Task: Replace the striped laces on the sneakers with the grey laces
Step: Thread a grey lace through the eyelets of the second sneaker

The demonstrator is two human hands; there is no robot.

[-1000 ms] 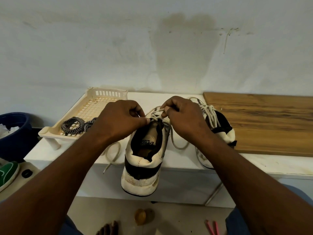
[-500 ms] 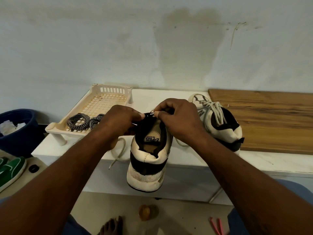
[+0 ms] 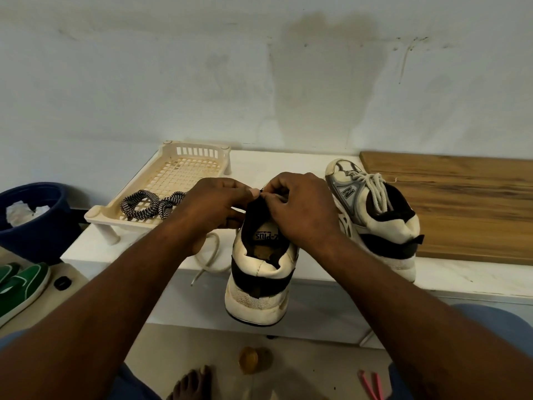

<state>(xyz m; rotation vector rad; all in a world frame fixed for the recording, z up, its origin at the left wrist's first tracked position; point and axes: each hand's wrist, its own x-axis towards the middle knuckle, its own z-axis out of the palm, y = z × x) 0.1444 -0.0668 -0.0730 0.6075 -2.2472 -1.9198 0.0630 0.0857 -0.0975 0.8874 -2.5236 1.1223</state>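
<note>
A white and black sneaker [image 3: 259,272] stands heel toward me at the front edge of the white table [image 3: 121,255]. My left hand [image 3: 213,206] and my right hand [image 3: 300,209] meet over its tongue, fingertips pinching the grey lace at the top eyelets. A loose end of that grey lace [image 3: 207,258] hangs off the table edge below my left wrist. The second sneaker [image 3: 375,220] sits to the right, laced in grey. Two striped black-and-white laces [image 3: 150,206] lie coiled in the cream tray [image 3: 184,160].
A wooden board [image 3: 461,203] covers the table's right part. A dark blue bin [image 3: 34,217] stands left of the table, with green shoes [image 3: 20,287] on the floor beside it. Under the table edge are a bare foot [image 3: 190,385], a round yellowish object [image 3: 249,360] and pink sticks [image 3: 372,385].
Both hands have drawn closer together over the near sneaker's tongue, and the lace loops that showed between them are now hidden under the fingers. The sneakers stay in place.
</note>
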